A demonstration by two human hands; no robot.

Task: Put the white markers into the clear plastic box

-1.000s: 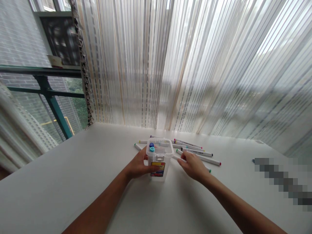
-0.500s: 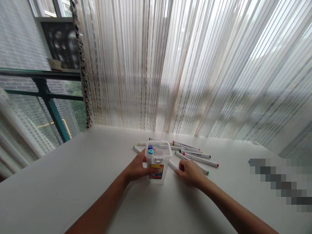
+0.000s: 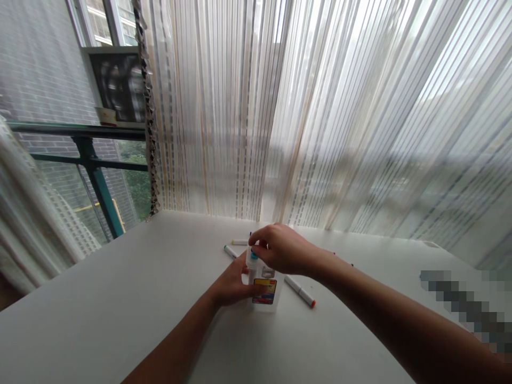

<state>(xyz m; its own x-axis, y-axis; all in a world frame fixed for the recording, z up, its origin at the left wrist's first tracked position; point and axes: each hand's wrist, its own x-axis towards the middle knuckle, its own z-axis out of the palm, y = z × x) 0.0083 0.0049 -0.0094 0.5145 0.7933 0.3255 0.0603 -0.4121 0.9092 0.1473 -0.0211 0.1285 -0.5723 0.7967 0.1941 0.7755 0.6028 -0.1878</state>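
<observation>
Left hand: my left hand wraps the near left side of the clear marker box, fingers closed on it, thumb across the yellow label.
Right hand: my right hand sits over the box's open top, fingers curled down; I cannot tell whether they pinch a marker.
Marker box: upright on the white table, near its middle, with a teal marker cap showing at the rim.
Loose markers: one red-tipped marker lies just right of the box; a green-tipped marker and a yellow-tipped marker lie behind it.
Backdrop: striped sheer curtain behind the table.
</observation>
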